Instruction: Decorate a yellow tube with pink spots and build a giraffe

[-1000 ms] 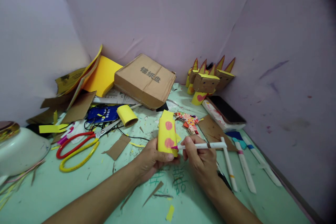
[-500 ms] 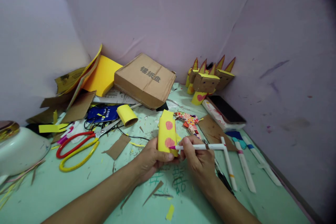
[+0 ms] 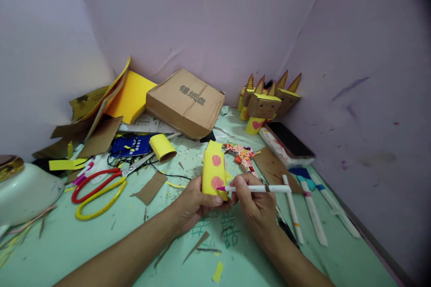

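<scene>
Left hand (image 3: 193, 204) fingers grip the upright yellow paper roll (image 3: 214, 170) above the counter (image 3: 67, 242). Right hand (image 3: 257, 204) fingers pinch a pink marker (image 3: 256, 188), its tip touching the roll's lower pink dot.

Place: we see a paper-craft worktable (image 3: 84, 242) set into a corner of lilac walls.
Evidence: scissors (image 3: 101, 184), cardboard scraps, yellow paper, marker pens at the table's right edge, finished cardboard figures (image 3: 264, 105) in the far corner.

Pale lilac walls (image 3: 208, 18) corner a mint-green table (image 3: 67, 242).
</scene>
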`<action>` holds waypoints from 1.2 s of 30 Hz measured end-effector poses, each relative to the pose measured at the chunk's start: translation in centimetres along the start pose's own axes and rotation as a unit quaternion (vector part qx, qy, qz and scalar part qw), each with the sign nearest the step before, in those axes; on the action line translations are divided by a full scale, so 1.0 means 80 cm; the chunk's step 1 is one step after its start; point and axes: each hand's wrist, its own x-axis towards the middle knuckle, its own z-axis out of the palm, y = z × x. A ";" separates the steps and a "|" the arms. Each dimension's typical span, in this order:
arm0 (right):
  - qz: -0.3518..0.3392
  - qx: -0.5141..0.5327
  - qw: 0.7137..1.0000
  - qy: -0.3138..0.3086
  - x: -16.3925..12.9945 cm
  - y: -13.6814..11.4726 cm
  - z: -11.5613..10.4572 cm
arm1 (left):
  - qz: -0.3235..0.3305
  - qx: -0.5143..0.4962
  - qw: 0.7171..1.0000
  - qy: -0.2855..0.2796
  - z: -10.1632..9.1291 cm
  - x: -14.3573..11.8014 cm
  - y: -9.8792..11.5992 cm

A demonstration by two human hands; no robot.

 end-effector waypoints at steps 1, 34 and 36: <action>0.001 0.000 1.000 -0.002 0.000 -0.001 0.000 | 0.000 -0.001 1.000 -0.002 0.000 0.000 0.000; -0.009 -0.022 1.000 -0.004 0.003 0.001 -0.004 | -0.015 0.010 1.000 0.019 0.001 0.000 0.003; -0.008 -0.023 1.000 0.002 0.004 0.000 -0.003 | -0.015 0.014 1.000 0.018 0.001 0.000 0.003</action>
